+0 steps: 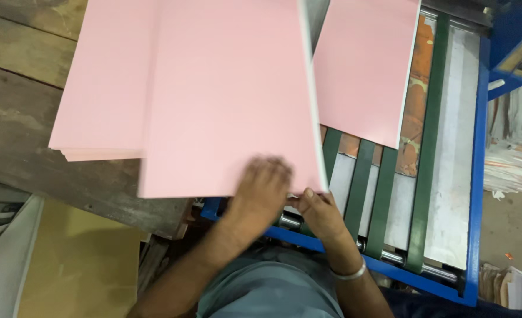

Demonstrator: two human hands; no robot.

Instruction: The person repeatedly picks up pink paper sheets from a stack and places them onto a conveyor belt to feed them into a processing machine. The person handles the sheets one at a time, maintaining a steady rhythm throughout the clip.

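Pink card fills the view: the left hand (pixel 260 191) lies palm down, fingers spread flat (blurred) on the near edge of the top pink sheet (pixel 231 100), pressing rather than gripping. The right hand (pixel 318 213), wrist bent and ringed by a metal bangle (pixel 349 274), pinches that sheet's near right corner. The sheet rests on a pink stack (pixel 105 82) on the worn wooden desk (pixel 14 118). Another pink sheet (pixel 364 65) lies on the green belts (pixel 429 147) of the blue-framed machine (pixel 479 176).
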